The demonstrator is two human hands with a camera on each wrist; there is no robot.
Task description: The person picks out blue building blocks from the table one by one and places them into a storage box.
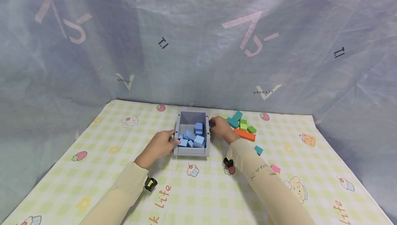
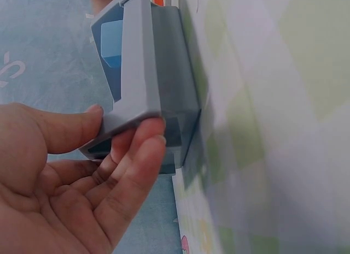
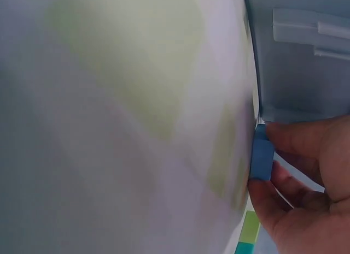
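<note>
A grey-blue open box stands on the table, with several blue blocks inside. My left hand grips the box's left rim near its front corner; the left wrist view shows the thumb on top and fingers under the edge. Beside the box's right wall, my right hand pinches a blue block between thumb and fingertips, low at the tablecloth. In the head view that block is mostly hidden by the hand.
Right of the box lie teal blocks, green blocks and a long orange block. Nearer the front are a small teal block and a pink piece, partly behind the right sleeve. A hanging cloth closes off the back.
</note>
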